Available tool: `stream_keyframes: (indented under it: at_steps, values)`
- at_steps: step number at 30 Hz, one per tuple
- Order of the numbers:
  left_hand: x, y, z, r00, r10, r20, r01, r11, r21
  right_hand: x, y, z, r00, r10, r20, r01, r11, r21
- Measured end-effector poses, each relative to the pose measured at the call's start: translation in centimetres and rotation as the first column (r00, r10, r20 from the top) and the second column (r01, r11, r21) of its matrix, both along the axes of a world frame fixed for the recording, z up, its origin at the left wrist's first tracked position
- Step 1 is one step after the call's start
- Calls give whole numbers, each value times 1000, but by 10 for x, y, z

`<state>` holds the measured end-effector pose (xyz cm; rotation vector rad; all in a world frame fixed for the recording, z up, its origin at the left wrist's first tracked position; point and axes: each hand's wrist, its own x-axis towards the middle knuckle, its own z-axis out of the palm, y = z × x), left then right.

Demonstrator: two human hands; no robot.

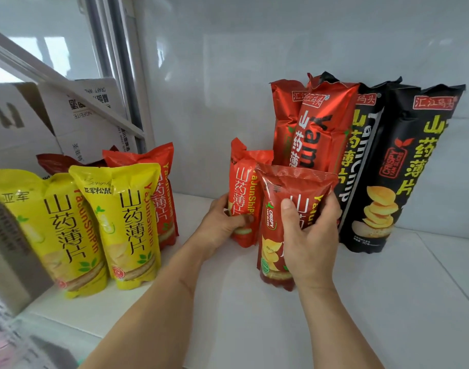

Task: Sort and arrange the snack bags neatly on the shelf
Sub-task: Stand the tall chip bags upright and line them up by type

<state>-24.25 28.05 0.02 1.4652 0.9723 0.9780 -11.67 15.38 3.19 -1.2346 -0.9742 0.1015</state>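
On the white shelf [254,328] my left hand [222,225] grips a small orange-red snack bag [244,187] standing upright. My right hand [312,235] grips a darker red snack bag [276,230] just in front of it, also upright. Behind them, two tall red yam chip bags [316,129] and two tall black yam chip bags [403,169] lean against the back wall. At the left stand two yellow bags [127,222], with an orange-red bag [164,182] and a dark red bag [57,162] behind them.
Cardboard boxes [89,115] sit behind a metal shelf frame [68,83] at the upper left. A grey blurred object [7,249] is at the left edge. Bare shelf surface lies in the foreground and to the right.
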Motion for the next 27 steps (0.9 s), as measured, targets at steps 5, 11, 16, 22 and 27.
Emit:
stream_keyframes:
  at_steps: [5,11,16,22,27]
  values:
    - [-19,-3,-4,925,377,-49,-371,923,97,-1,-1,-1,1000,15,-10,-14,999,30]
    - [-23,-12,-10,800,592,-98,-567,800,196,-3,-3,-2,999,38,-7,-38,999,33]
    - [-18,-25,-9,737,658,-153,-611,746,266,-5,-4,-4,1000,29,1,-29,999,46]
    - [-10,-47,-7,569,781,-257,-676,622,394,-3,-4,-6,998,67,7,-68,995,69]
    - [-8,-59,-6,397,892,-216,-783,452,427,-4,-6,-4,996,89,-5,-88,993,82]
